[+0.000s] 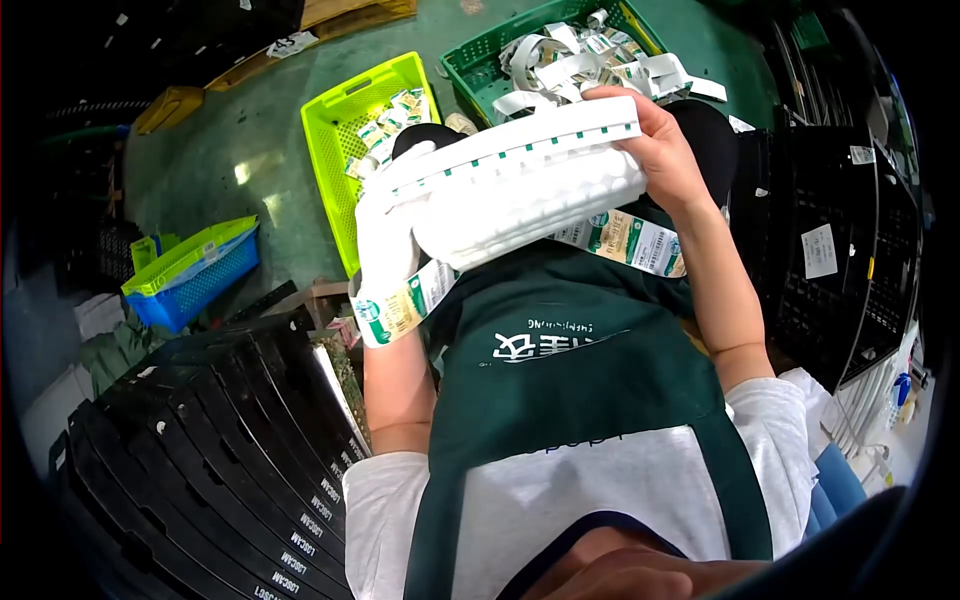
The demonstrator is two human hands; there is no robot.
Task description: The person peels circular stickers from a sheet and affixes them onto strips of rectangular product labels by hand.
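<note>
A white tray-like pack (540, 205) with rows of rounded bumps is held above my lap, a white strip with small green marks (515, 145) along its upper side. My left hand (390, 225), in a white glove, grips the pack's left end. Bare, my right hand (660, 150) pinches the strip and pack at the right end. Printed green, white and tan labels hang below: one label (395, 305) under my left hand, another label (635, 242) under the pack's right part. The undersides of the fingers are partly hidden.
Beyond my knees stand a lime green crate (318, 150) with labelled items and a dark green crate (470, 75) full of curled label strips. Black folded crates (220, 450) are stacked at the lower left. Black crates (800, 250) also stand at right; a blue crate (195, 290) lies left.
</note>
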